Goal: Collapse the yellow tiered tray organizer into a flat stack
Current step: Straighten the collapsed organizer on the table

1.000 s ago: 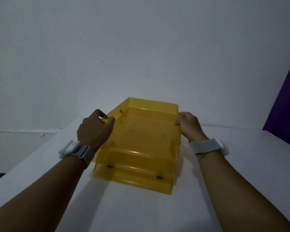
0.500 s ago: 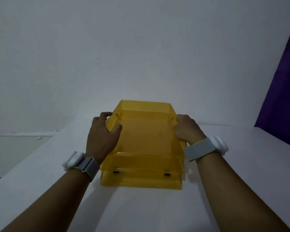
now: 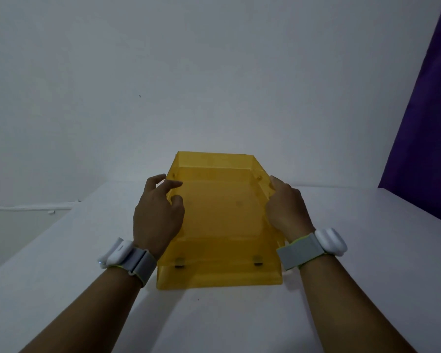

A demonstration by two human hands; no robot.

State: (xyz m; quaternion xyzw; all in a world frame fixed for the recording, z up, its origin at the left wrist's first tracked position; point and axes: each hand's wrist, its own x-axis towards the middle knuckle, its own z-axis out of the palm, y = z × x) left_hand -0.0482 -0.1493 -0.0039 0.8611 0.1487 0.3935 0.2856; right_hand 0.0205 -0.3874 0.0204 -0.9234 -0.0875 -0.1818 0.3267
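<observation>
Yellow see-through plastic, that's what the tiered tray organizer (image 3: pixel 222 220) was made of, smooth and glossy, and it sat on the matte white tabletop (image 3: pixel 367 289) right in the middle of the frame. Its long axis ran straight away from the camera toward the plain pale wall (image 3: pixel 214 72), open front edge nearest the bottom of the frame and closed back wall at the far end. Boxy trays with slanted side walls, layered so the lower one stuck out at the front. Two small dark clips or feet (image 3: pixel 180 263) showed through the plastic near the front lip.

Left hand (image 3: pixel 158 215) was on the left side wall of the top tray, fingers loosely curled and a bit apart, thumb and index hooked over the rim, so more of a light grip than a squeeze. Right hand (image 3: pixel 287 210) was pressed against the right side wall with fingers together; the fingertips were hidden behind the plastic edge, so can't tell exactly how they wrapped.

Both wrists had grey fabric bands, each with a white rounded plastic device (image 3: pixel 330 242). Purple curtain (image 3: pixel 428 110) hung down the right edge of the frame, well apart from the tray. Nothing stood between the hands and the tray.
</observation>
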